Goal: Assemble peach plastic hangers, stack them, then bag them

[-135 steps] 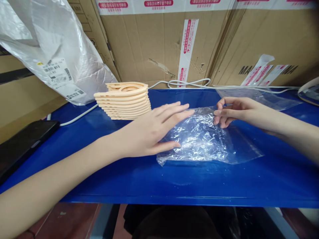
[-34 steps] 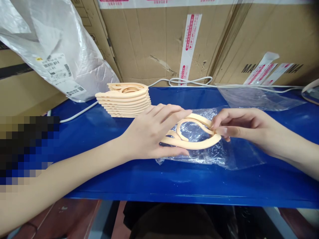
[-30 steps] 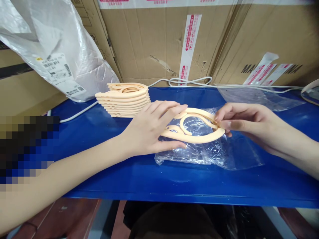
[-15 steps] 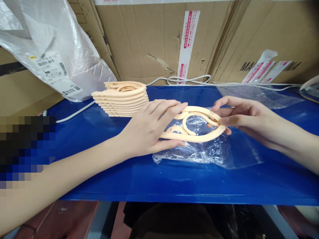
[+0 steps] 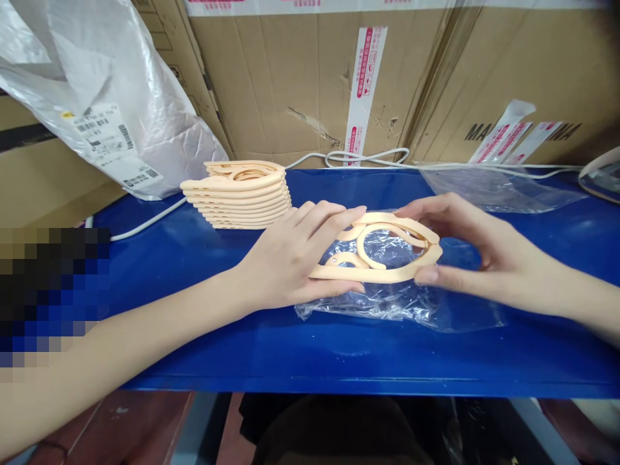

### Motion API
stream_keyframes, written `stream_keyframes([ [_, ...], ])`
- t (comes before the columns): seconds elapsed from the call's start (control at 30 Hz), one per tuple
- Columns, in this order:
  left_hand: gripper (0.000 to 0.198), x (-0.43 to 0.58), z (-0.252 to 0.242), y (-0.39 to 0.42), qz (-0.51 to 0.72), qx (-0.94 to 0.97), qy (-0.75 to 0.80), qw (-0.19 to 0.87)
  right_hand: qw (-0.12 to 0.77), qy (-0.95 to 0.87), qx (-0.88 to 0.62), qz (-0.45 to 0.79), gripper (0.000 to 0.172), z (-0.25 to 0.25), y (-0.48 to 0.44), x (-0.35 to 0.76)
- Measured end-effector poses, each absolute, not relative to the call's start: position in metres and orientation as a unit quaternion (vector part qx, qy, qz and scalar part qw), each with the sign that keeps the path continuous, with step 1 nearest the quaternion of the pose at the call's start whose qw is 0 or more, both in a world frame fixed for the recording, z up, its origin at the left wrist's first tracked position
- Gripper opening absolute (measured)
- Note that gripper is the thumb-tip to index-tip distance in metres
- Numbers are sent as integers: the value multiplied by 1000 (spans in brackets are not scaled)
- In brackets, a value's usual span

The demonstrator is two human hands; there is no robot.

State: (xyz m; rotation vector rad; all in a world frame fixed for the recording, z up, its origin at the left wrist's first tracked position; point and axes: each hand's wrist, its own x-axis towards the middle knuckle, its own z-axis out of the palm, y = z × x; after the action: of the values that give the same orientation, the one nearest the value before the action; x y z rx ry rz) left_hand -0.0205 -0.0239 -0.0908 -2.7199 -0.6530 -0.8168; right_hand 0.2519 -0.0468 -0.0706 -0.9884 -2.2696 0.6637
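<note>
A peach-coloured folding hanger (image 5: pixel 382 275) is held level above a crumpled clear plastic bag (image 5: pixel 387 309) on the blue table. Its two arms are folded in, with the curved hook between them. My left hand (image 5: pixel 293 255) grips the left end, fingers over the top and thumb along the near arm; that end is hidden beneath the hand. At the right end, my right hand (image 5: pixel 477 242) has its thumb on the near arm and its fingers on the far arm. Behind my left hand stands a stack of matching folded hangers (image 5: pixel 242 201).
Cardboard boxes (image 5: pixel 281 77) line the back of the blue table (image 5: pixel 232 355). A labelled white plastic parcel bag (image 5: pixel 126 110) leans at the back left. A white cable (image 5: pixel 310 155) runs along the rear edge, near another clear plastic sheet (image 5: pixel 504 190) at the right.
My right hand has changed its grip from pinching the hanger's right tip to spanning both arms with thumb and fingers. The right tip now looks more pointed. My left hand has barely moved.
</note>
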Motion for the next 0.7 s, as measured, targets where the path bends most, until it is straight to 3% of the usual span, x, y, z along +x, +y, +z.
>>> stream_keyframes([
  [0.1,79,-20,-91,-24,-284,-928,-221,100,247,-888,-351,163,74,-74,-52,249],
  [0.27,78,-19,-93,-24,-277,-933,-212,84,238,-907,-332,100,69,-78,-50,248],
  [0.57,75,-18,-95,-26,-299,-928,-216,-46,253,-899,-313,174,76,-82,-47,243],
  [0.7,84,-18,-96,-24,-270,-933,-230,-63,266,-891,-315,190,78,-84,-44,245],
])
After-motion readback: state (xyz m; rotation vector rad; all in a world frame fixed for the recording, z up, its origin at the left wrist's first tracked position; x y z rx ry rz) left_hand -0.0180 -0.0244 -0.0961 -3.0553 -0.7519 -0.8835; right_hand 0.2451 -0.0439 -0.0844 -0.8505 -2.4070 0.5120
